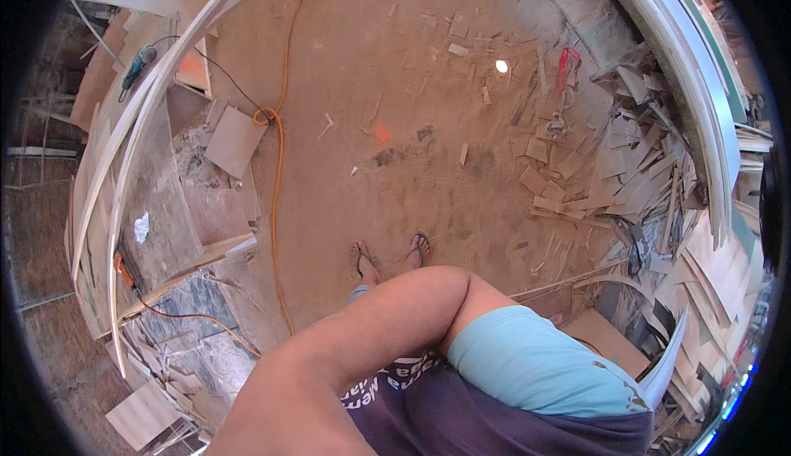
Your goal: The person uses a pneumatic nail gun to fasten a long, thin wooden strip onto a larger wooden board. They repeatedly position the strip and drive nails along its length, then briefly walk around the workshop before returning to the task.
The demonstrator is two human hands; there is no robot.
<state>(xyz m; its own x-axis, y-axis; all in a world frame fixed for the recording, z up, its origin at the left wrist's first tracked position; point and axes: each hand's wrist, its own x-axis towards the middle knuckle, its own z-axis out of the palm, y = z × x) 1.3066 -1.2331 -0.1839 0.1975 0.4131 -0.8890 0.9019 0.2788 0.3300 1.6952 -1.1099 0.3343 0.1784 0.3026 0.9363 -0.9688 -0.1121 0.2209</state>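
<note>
Neither of my hands shows. My right arm (387,324), in a light blue sleeve (535,365), is bent at the elbow. Its forearm runs across my dark shirt (461,415) toward the lower left, and the hand is cut off by the lower edge. No part of my left arm is visible. Below the elbow, my two feet in flip-flops (391,257) stand on a dusty brown floor (371,85).
An orange cable (276,176) runs along the floor past a square board (235,139). Long white strips (140,118) lean over plywood sheets on the left, near a power tool (136,65). Wood offcuts (610,168) are piled on the right, beside a curved white frame (700,85).
</note>
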